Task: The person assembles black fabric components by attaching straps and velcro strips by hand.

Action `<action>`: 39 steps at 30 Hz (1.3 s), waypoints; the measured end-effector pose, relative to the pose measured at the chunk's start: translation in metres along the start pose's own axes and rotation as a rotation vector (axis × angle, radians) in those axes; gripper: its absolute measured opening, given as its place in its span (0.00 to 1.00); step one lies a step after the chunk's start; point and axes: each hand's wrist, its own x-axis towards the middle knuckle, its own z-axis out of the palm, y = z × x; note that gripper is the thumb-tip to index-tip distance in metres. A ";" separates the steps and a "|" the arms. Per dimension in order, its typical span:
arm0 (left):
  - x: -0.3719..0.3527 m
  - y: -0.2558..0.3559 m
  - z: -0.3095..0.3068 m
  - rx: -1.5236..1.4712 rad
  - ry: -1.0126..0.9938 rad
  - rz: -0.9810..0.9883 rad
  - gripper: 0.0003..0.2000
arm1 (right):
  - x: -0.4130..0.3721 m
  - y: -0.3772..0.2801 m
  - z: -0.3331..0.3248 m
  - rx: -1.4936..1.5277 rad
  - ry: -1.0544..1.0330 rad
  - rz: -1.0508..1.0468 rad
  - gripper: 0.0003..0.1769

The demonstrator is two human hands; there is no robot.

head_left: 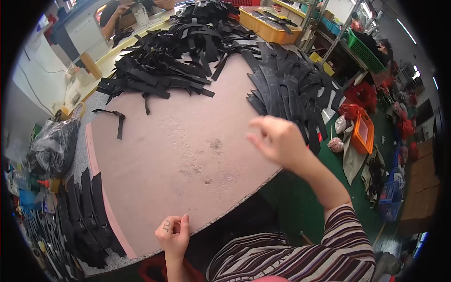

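My left hand (173, 236) rests at the near edge of the pink work mat (155, 178), its fingers curled in and its thumb against them, with nothing showing in it. Above the mat's right side is my right hand (280, 141), a little blurred, the thumb apart from the bent fingers and nothing visible between them. Just beyond it lies a spread of flat black strap-like pieces (286, 80). A heap of black straps (159, 70) covers the far side of the mat. One short black strap piece (120, 123) lies alone at the left.
More black pieces (84, 211) are stacked at the left edge. A clear plastic bag (56, 141) sits behind them. A yellow bin (268, 28) stands at the back. On the right, past the green floor (305, 207), are an orange basket (363, 131) and a blue crate (391, 199).
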 end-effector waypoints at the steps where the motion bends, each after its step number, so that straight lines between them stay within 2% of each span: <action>1: 0.002 -0.002 -0.004 0.005 0.001 0.002 0.11 | -0.002 -0.001 -0.001 -0.003 0.002 0.011 0.20; 3: 0.004 0.003 0.012 -0.005 0.021 0.018 0.11 | 0.024 0.052 -0.011 -0.165 0.039 0.170 0.19; 4: 0.004 0.003 0.011 0.006 0.019 0.019 0.11 | 0.031 0.065 -0.006 -0.233 0.077 0.176 0.21; 8: 0.003 0.007 0.008 0.024 -0.007 -0.044 0.12 | 0.039 0.071 0.026 -0.432 -0.142 0.273 0.24; 9: 0.002 0.007 0.009 0.041 -0.003 -0.016 0.12 | 0.040 0.072 0.034 -0.385 -0.157 0.287 0.17; 11: 0.001 0.005 0.012 0.069 0.006 0.041 0.12 | 0.049 0.077 0.031 -0.386 -0.104 0.359 0.12; 14: 0.000 0.002 0.011 0.094 -0.002 0.043 0.12 | 0.049 0.111 0.011 -0.146 0.153 0.286 0.13; 15: 0.001 0.002 0.011 0.092 -0.010 0.039 0.12 | 0.049 0.107 -0.007 -0.140 0.176 0.270 0.11; 16: 0.003 0.004 0.011 0.091 -0.012 0.028 0.12 | 0.045 0.087 -0.026 -0.127 0.231 0.212 0.09; 18: 0.002 0.008 0.010 0.074 -0.001 0.010 0.12 | 0.035 0.034 -0.041 -0.281 0.324 -0.019 0.11; 20: 0.005 0.009 0.010 0.027 0.017 0.029 0.11 | 0.011 -0.025 -0.033 -0.324 0.254 -0.316 0.15; 23: 0.000 -0.016 0.000 -0.083 0.415 -0.012 0.08 | -0.036 -0.077 0.040 -0.153 0.024 -0.798 0.13; 25: 0.002 -0.029 -0.033 -0.495 0.454 -0.108 0.07 | -0.063 -0.098 0.064 -0.096 -0.017 -0.960 0.12; 26: 0.000 -0.031 -0.044 -0.705 0.479 -0.157 0.07 | -0.066 -0.102 0.065 -0.052 -0.026 -0.965 0.12; 29: 0.013 -0.017 -0.049 -0.043 0.309 0.009 0.10 | -0.067 -0.101 0.063 0.053 -0.056 -0.990 0.12; 30: 0.021 -0.002 -0.051 0.107 0.129 0.144 0.16 | -0.067 -0.099 0.064 0.076 -0.062 -1.008 0.11; 32: 0.027 0.010 -0.034 0.201 -0.062 0.202 0.24 | -0.068 -0.097 0.060 0.094 -0.139 -1.011 0.12; 35: 0.026 0.007 -0.014 0.448 -0.298 0.187 0.30 | -0.046 -0.102 0.044 0.449 -0.244 -0.755 0.17; 36: 0.024 0.006 -0.014 0.458 -0.304 0.181 0.32 | -0.034 -0.103 0.031 0.487 -0.150 -0.666 0.23; 38: 0.017 0.002 -0.018 0.477 -0.333 0.161 0.37 | -0.006 -0.101 -0.014 0.597 0.024 -0.503 0.19; 39: 0.017 0.008 -0.030 0.644 -0.303 0.201 0.35 | 0.001 -0.097 -0.036 0.647 0.079 -0.414 0.23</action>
